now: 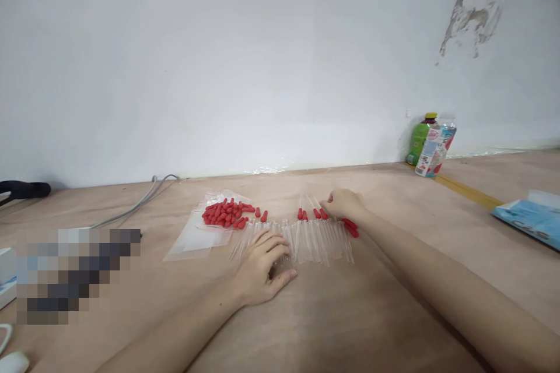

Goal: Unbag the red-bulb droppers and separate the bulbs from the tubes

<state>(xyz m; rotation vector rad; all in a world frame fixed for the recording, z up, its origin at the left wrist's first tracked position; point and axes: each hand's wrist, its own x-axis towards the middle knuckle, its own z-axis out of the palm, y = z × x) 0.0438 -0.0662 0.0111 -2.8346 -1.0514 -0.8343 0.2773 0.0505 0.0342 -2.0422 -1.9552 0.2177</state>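
Note:
My left hand (265, 265) lies over a row of clear thin pipette tubes (312, 242), its thumb and fingers apart. Beyond that row, my right hand (343, 204) is curled, with fingertips pinched at a red-bulbed dropper (323, 214); the fingertips are partly hidden. Just left of it lie several more droppers (302, 214), bulbs toward me and clear stems pointing at the wall. A pile of red rubber bulbs (223, 214) rests on clear plastic bags (192, 242), with a few loose bulbs (263, 216) beside it. More red bulbs (351, 228) lie by my right wrist.
A green bottle (419, 140) and a printed carton-like pack (433, 151) stand against the wall at the right. At the far right is a blue packet (531, 221). A grey cable (144, 201) and a black object (26, 188) lie at the left, near a blurred-out patch.

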